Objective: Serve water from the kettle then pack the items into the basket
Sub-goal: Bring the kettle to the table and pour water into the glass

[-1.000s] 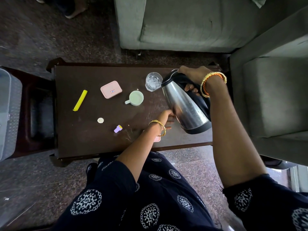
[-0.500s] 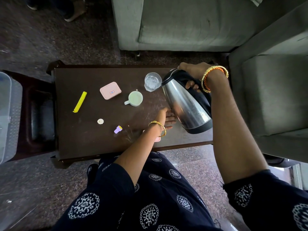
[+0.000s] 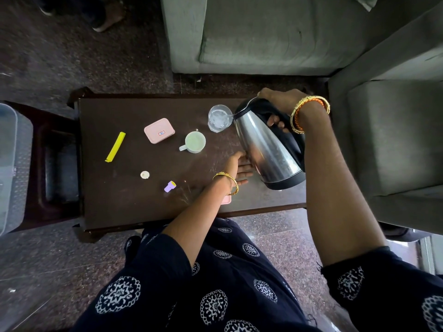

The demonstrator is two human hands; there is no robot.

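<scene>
A steel kettle (image 3: 266, 149) with a black lid and handle is tilted above the dark wooden table (image 3: 134, 202). Its spout is at the rim of a clear glass (image 3: 219, 118), and water runs into the glass. My right hand (image 3: 280, 101) grips the kettle's black handle from above. My left hand (image 3: 241, 164) lies flat against the kettle's lower side with the fingers spread. A pale green mug (image 3: 194, 142) stands left of the glass. The grey basket (image 3: 12, 168) sits at the far left, cut off by the frame edge.
On the table lie a pink lidded box (image 3: 159, 130), a yellow clip (image 3: 116, 146), a small white cap (image 3: 144, 174), a small purple item (image 3: 169, 186) and a pink object (image 3: 226, 200) partly under my left arm. Grey sofas stand behind and to the right.
The kettle has tipped further toward the glass, and water now flows into it. Both hands keep their hold.
</scene>
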